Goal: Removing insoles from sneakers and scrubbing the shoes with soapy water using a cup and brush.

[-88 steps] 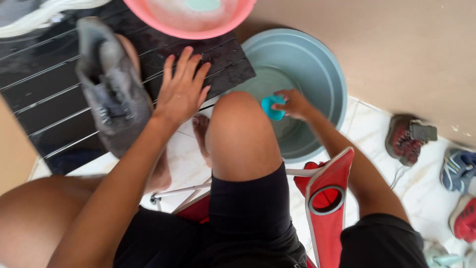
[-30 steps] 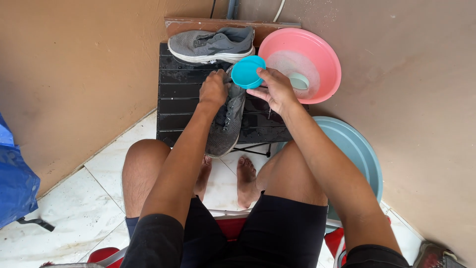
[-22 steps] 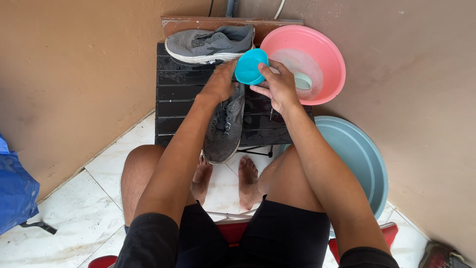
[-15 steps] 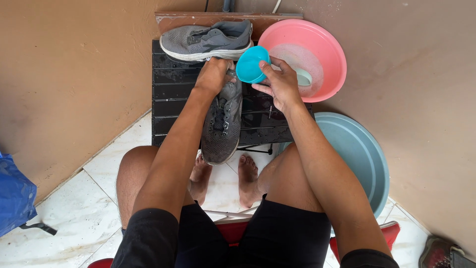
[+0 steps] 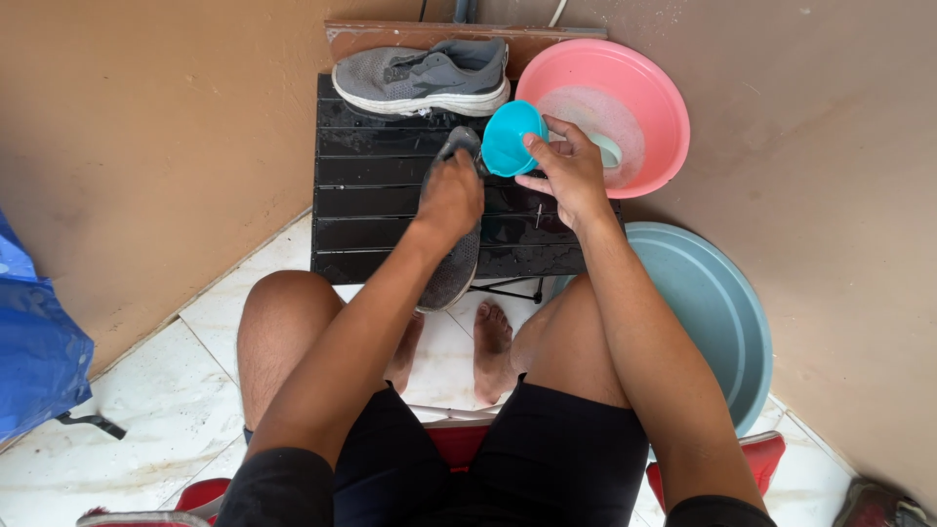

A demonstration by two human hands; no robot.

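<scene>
My left hand (image 5: 449,198) grips a grey shoe (image 5: 449,268) lying lengthwise on a black slatted rack (image 5: 371,210). Its toe points towards me and overhangs the rack's near edge. My right hand (image 5: 566,176) holds a small teal cup (image 5: 509,137), tilted over the heel end of that shoe. A second grey shoe (image 5: 425,76) lies on its side along the rack's far edge. My knees and bare feet are below the rack.
A pink basin (image 5: 639,93) with soapy water stands at the rack's far right. A grey-blue basin (image 5: 717,312) sits on the floor by my right leg. A tan wall encloses left and right. A blue bag (image 5: 34,342) is at left; red stool parts lie beneath me.
The teal cup came from the grey-blue basin up over the rack. My left hand moved from resting by the shoe to gripping it, and the cup has tipped further over the shoe.
</scene>
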